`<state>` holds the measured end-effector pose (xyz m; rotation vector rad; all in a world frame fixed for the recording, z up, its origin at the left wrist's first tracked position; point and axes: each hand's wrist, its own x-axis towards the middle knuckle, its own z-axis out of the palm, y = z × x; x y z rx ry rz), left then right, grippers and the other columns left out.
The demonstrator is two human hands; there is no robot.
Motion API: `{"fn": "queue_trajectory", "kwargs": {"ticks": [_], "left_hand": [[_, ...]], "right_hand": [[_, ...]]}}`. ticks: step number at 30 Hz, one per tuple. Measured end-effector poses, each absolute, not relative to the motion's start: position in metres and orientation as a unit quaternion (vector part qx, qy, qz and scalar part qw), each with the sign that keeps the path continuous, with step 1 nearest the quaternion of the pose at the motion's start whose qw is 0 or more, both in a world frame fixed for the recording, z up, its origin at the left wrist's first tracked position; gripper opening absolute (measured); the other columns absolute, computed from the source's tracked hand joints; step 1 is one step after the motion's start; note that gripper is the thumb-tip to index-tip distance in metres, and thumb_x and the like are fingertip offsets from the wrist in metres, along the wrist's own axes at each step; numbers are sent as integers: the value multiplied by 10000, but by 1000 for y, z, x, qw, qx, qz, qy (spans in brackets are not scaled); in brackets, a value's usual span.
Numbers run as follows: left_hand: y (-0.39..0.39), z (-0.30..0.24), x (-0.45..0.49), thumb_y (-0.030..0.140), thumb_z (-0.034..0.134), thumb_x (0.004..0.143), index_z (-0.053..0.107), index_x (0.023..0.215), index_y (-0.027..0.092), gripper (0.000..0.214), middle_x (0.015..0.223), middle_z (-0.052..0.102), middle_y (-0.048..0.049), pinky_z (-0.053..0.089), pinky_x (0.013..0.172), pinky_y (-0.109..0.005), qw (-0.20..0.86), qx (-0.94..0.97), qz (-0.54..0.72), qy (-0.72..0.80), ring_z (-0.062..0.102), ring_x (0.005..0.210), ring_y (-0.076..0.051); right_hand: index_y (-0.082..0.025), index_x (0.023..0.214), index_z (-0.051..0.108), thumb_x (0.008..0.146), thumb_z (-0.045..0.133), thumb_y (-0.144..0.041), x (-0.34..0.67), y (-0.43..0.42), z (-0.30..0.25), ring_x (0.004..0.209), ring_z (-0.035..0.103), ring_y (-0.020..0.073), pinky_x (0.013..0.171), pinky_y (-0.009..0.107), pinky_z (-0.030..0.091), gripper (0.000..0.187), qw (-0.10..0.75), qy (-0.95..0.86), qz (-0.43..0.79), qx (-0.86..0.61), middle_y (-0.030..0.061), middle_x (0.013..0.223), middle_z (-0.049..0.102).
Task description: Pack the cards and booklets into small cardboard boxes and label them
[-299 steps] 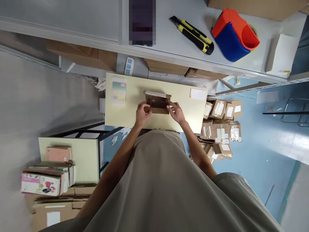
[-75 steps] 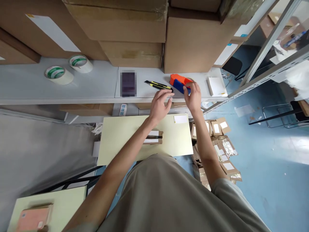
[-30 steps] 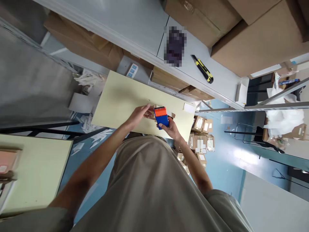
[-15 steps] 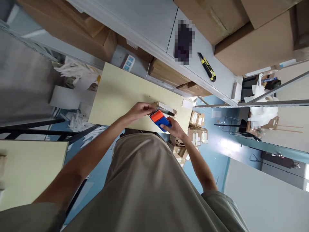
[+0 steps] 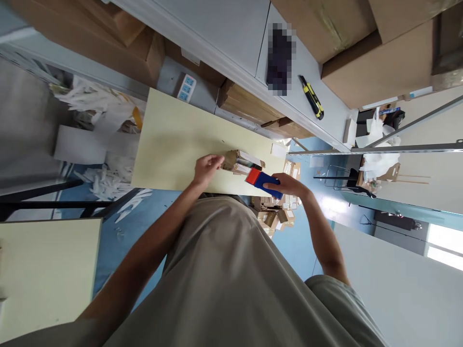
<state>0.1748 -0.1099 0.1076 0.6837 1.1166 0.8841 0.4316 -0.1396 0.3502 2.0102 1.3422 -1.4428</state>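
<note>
In the head view, my right hand (image 5: 287, 185) grips a flat, blue, block-like object with a red end (image 5: 265, 182). I cannot make out its kind; the red end points left. My left hand (image 5: 207, 168) has its fingers pinched together, and whatever may be between them is too small to see. Between my hands, a small cardboard box (image 5: 230, 160) lies on the pale yellow table (image 5: 173, 140). White and dark surfaces show on its right side. The red end is close to the box's front right corner, and my left fingertips are near its left end.
Behind the table runs a grey shelf (image 5: 220, 43) with a yellow-black box cutter (image 5: 311, 98) and a blurred dark item (image 5: 281, 60). A power strip (image 5: 186, 87) lies on the lower shelf. Cartons (image 5: 277, 219) stand on the floor, right; paper scraps (image 5: 104, 180) lie left.
My right hand has carried the blue-red object rightward, away from my left hand. My left hand has moved slightly left, off the red end. The view has shifted a little.
</note>
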Motion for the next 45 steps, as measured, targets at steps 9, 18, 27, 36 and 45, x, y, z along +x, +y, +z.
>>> {"fn": "queue_trajectory", "kwargs": {"ticks": [9, 18, 27, 36, 45], "left_hand": [[-97, 63, 218, 693, 880, 772, 741, 818, 201, 513, 725, 705, -38, 482, 674, -312, 703, 287, 355, 545, 640, 732, -195], [-107, 44, 244, 463, 681, 933, 753, 966, 222, 254, 982, 823, -97, 561, 902, -360, 614, 394, 324, 603, 738, 926, -244], [-118, 17, 236, 358, 750, 915, 717, 1400, 135, 535, 1233, 758, -195, 563, 1107, -471, 574, 451, 276, 626, 736, 1080, -313], [-110, 52, 221, 296, 874, 802, 515, 1706, 224, 975, 1593, 552, -187, 554, 1210, -518, 599, 617, 283, 424, 610, 1413, -382], [-84, 58, 234, 238, 821, 887, 721, 1425, 218, 547, 1364, 632, -189, 531, 1197, -567, 523, 722, 218, 397, 603, 1329, -424]], "right_hand": [[-207, 843, 690, 935, 775, -870, 404, -90, 369, 684, 794, 247, 636, 331, 571, 675, 203, 506, -410, 731, 108, 753, 805], [-186, 879, 772, 969, 717, -888, 381, -67, 345, 725, 740, 259, 698, 356, 492, 710, 267, 578, -325, 699, 94, 703, 746], [-159, 953, 790, 1055, 694, -745, 377, -58, 344, 774, 714, 254, 729, 366, 458, 603, 295, 571, -330, 691, 108, 801, 751], [-173, 945, 785, 1056, 685, -750, 383, -58, 343, 841, 705, 282, 742, 377, 434, 597, 330, 599, -304, 664, 138, 893, 752], [-170, 969, 789, 1040, 695, -782, 391, -65, 341, 871, 730, 306, 768, 381, 461, 623, 340, 610, -286, 656, 149, 901, 769]]}}
